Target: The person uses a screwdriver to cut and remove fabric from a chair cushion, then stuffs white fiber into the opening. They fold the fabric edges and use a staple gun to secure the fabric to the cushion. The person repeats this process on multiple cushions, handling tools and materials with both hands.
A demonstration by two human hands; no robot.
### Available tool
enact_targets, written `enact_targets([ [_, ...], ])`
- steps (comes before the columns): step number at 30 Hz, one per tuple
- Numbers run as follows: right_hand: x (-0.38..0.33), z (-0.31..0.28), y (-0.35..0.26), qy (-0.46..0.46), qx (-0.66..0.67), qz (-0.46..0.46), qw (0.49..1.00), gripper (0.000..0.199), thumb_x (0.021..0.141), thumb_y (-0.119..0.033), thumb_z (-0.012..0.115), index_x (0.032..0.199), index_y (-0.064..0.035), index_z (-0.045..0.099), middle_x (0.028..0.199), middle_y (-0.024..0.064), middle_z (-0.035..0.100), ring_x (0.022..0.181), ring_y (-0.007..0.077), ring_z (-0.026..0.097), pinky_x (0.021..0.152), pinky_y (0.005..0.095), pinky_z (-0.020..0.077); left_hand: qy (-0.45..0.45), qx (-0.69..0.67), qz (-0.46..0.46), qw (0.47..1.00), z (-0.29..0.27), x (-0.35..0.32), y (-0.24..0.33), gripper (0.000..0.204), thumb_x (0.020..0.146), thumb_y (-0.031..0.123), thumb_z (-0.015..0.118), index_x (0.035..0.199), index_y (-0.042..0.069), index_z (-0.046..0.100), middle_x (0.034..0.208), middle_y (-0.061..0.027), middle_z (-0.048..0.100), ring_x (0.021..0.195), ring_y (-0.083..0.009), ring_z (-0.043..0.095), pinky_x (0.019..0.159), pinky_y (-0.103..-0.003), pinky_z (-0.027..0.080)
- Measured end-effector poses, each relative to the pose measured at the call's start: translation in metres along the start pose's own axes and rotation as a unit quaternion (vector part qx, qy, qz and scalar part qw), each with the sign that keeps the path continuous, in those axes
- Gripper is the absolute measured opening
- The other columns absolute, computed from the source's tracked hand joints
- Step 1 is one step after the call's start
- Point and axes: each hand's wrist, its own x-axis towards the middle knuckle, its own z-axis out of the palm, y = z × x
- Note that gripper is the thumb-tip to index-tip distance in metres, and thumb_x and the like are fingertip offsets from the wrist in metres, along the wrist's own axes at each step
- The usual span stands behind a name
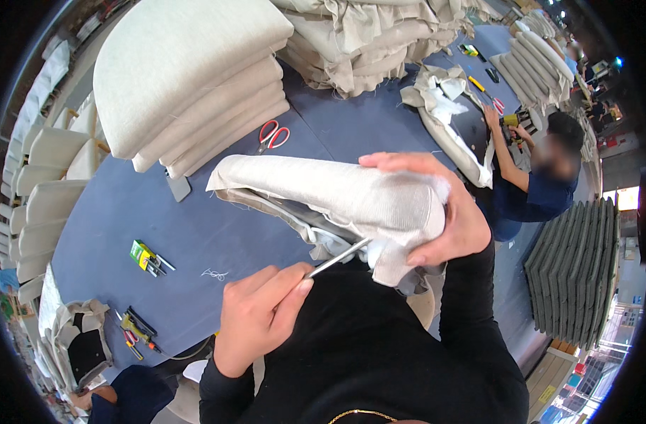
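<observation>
A beige fabric-covered seat pad (pixel 316 185) is held up on its edge above the table, with its raw fabric flap and white padding showing underneath. My right hand (pixel 461 219) is closed round its right end, fingers over the top and thumb on the fabric corner. In my left hand (pixel 261 318), closed in a fist, is a thin metal-shafted tool (pixel 339 258); its handle is hidden. The shaft's far end meets the fabric fold below the pad's right corner, and its tip cannot be seen.
On the blue table (pixel 189 226) are red-handled scissors (pixel 272 136), a small green-yellow box (pixel 145 256) and a yellow staple gun (pixel 136 326). Stacked beige pads (pixel 189 78) stand at the far left. A co-worker (pixel 549 166) works on another pad (pixel 454 131) at right.
</observation>
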Motion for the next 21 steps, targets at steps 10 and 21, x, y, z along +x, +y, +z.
enact_targets([
  [10, -0.022, 0.036, -0.02, -0.022, -0.092, -0.032, 0.995, 0.081, 0.06, -0.013, 0.099, 0.136, -0.0083, 0.07, 0.149, 0.0229, 0.066, 0.131, 0.0336, 0.07, 0.108, 0.041, 0.0534, -0.093, 0.049, -0.061, 0.993, -0.042, -0.022, 0.035, 0.014, 0.093, 0.01, 0.077, 0.106, 0.007, 0.081, 0.067, -0.0066, 0.062, 0.053, -0.0212, 0.06, 0.051, -0.034, 0.044],
  [21, -0.025, 0.051, -0.021, -0.034, -0.045, -0.026, 0.998, 0.075, 0.064, -0.014, 0.097, 0.134, -0.0087, 0.07, 0.145, 0.0215, 0.068, 0.127, 0.0353, 0.072, 0.105, 0.0371, 0.0554, -0.134, 0.063, -0.073, 0.986, -0.062, -0.021, 0.052, 0.018, 0.093, 0.01, 0.08, 0.111, 0.008, 0.081, 0.068, -0.0065, 0.062, 0.051, -0.0221, 0.059, 0.049, -0.034, 0.044],
])
